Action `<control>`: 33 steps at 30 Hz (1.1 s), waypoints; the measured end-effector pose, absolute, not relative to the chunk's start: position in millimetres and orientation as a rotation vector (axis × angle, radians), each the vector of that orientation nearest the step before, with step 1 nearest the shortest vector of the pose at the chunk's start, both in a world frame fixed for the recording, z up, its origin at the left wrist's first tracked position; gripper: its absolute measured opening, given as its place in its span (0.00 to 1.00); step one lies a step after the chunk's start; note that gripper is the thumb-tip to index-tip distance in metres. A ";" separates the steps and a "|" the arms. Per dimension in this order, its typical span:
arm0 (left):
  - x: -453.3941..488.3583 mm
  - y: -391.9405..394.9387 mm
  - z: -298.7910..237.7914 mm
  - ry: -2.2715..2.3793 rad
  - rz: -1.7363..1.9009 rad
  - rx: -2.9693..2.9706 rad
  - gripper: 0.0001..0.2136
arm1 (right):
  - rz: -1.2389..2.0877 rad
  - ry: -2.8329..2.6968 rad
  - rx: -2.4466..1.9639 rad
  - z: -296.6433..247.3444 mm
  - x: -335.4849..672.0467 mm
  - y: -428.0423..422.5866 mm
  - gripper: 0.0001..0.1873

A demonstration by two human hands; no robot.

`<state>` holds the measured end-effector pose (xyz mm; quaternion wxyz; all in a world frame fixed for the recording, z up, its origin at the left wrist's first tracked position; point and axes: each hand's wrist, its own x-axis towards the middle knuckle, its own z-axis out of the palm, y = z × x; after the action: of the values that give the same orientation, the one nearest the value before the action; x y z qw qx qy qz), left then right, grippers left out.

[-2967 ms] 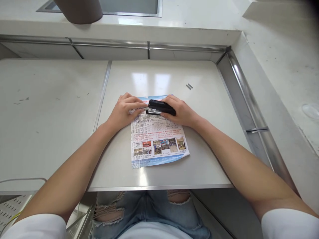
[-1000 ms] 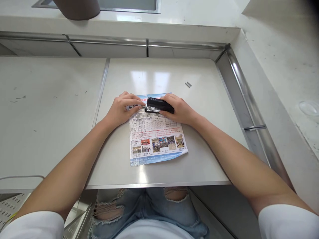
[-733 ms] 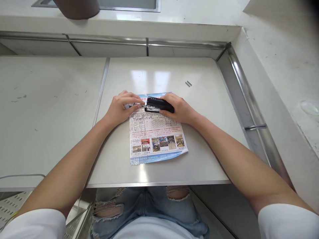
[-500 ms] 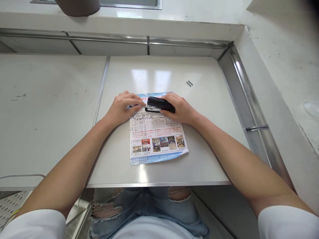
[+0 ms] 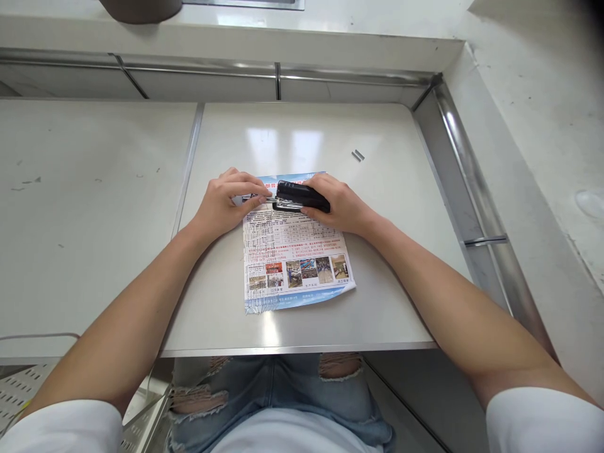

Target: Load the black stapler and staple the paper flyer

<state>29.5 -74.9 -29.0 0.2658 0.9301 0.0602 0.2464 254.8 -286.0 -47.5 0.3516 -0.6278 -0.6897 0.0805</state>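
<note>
My right hand is wrapped round a black stapler, held lying across the upper part of a printed flyer. Its silver staple channel shows along the near side, and its front end points left. At that end my left hand is closed, thumb and forefinger pinching a thin silver metal piece against or in the stapler's mouth. The fingers hide most of this piece. Many staples run in dense rows down the flyer's left side. The flyer's lower right corner curls up.
Two short staple strips lie on the white table beyond the stapler. Loose staples are scattered on the left tabletop. A metal-trimmed ledge borders the back and right. A brown pot stands on the sill.
The view has shifted slightly. My left hand has moved a little left relative to the stapler, still pinching at its front end. My right hand keeps the same hold on the stapler.
</note>
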 end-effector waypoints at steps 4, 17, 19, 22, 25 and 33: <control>29.5 -75.1 -28.9 0.146 0.652 2.509 0.07 | 0.205 -1.788 -1.614 -48.1 255.1 -285.7 0.20; 27.6 -72.0 -31.2 0.162 0.629 2.529 0.08 | 0.220 -1.784 -1.627 -46.6 254.5 -286.6 0.20; 26.7 -71.6 -30.6 0.156 0.633 2.520 0.08 | 0.216 -1.784 -1.631 -46.5 254.5 -286.6 0.20; 26.4 -71.4 -29.4 0.126 0.642 2.511 0.07 | 0.219 -1.780 -1.630 -46.9 254.7 -286.4 0.21; 27.3 -71.2 -29.6 0.132 0.630 2.524 0.08 | 0.222 -1.781 -1.627 -47.7 255.2 -286.1 0.21; 28.4 -70.4 -31.7 0.097 0.633 2.543 0.07 | 0.193 -1.794 -1.619 -48.5 255.3 -285.6 0.19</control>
<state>28.4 -70.4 -31.7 0.2569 0.9372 0.0358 0.2332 255.3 -285.6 -48.5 0.3508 -0.6254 -0.6930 0.0745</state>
